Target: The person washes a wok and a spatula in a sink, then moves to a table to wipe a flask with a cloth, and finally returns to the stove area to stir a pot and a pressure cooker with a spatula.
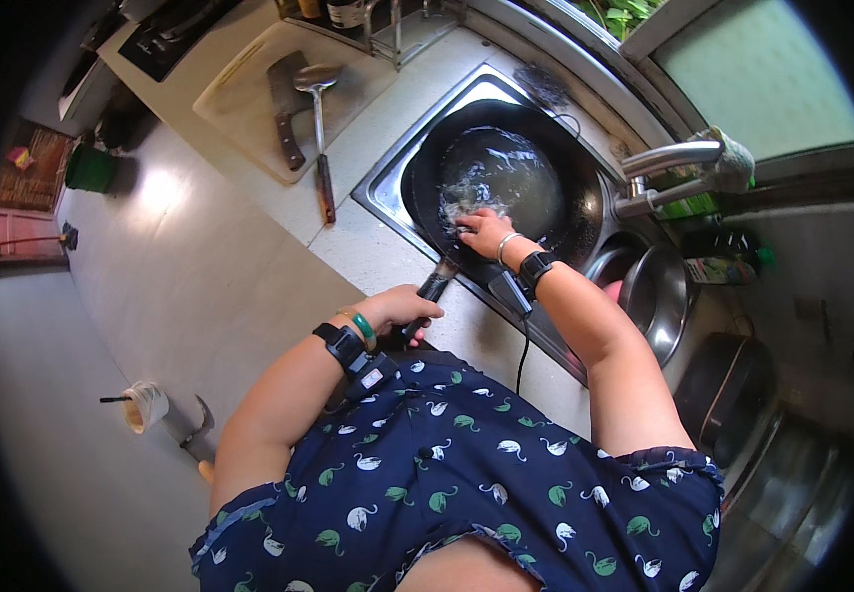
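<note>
A black wok [578, 196] sits tilted over the stainless-steel sink [390, 185], with cloudy water [530, 181] pooled in it. My left hand [397, 307] grips the wok's dark handle [436, 287], which reaches over the counter's front edge. Inside the wok, near the handle side, my right hand [488, 235] presses a pale, wet scouring pad [460, 211] against the wall. Its fingers partly cover the pad, and splashing blurs its outline. The faucet [671, 157] stands beyond the wok on the right, a cloth [730, 159] around its end.
Left of the sink, a cleaver [286, 111] and a metal ladle [318, 118] lie on a cutting board [238, 111]. A dark wire scourer [543, 83] rests behind the sink. Metal bowls [667, 296] and a dark bottle [723, 255] stand at right. A green bucket [90, 169] is on the floor.
</note>
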The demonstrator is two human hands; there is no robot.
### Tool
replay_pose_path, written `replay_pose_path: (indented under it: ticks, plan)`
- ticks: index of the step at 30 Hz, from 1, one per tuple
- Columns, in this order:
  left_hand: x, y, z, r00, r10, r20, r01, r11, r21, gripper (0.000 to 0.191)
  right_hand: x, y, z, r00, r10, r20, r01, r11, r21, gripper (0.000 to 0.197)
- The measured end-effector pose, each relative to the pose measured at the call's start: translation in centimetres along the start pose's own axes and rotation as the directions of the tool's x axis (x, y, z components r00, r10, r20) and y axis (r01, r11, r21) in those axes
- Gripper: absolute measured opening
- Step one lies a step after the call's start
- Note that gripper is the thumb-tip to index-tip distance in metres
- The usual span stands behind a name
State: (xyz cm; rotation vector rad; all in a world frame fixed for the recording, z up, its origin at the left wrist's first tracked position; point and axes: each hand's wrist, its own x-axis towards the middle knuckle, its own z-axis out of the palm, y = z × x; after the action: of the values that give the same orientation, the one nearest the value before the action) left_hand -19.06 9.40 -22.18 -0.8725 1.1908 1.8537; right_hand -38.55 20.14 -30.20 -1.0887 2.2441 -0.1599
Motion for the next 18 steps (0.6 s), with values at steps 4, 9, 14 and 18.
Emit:
replay_pose_path:
  ticks: [4,9,14,18]
  plan:
    - [0.0,-0.2,-0.1,1.0,-0.001,0.01,0.001,1.0,-0.016,0.022,-2.6,1.8,0.8,0.992,-0.002,0.125,-0.002,0.999,0.032,0.035]
    - [0.2,0.2,0.1,1.0,-0.013,-0.012,0.013,1.0,-0.004,0.019,-7.1,5.8,-2.5,0.95,0.122,0.287,-0.073,0.981,-0.178,0.034]
    - [0.1,-0.1,-0.2,1.0,-0.009,0.017,0.01,1.0,-0.02,0.02,-7.9,8.2,-6.7,0.917,0.388,0.09,-0.317,0.847,-0.426,0.029]
    - [-0.1,0.3,0.1,1.0,0.004,0.017,-0.004,1.0,0.021,0.019,-4.5,12.4,-7.3,0.922,0.297,-0.248,-0.383,0.788,-0.483,0.023]
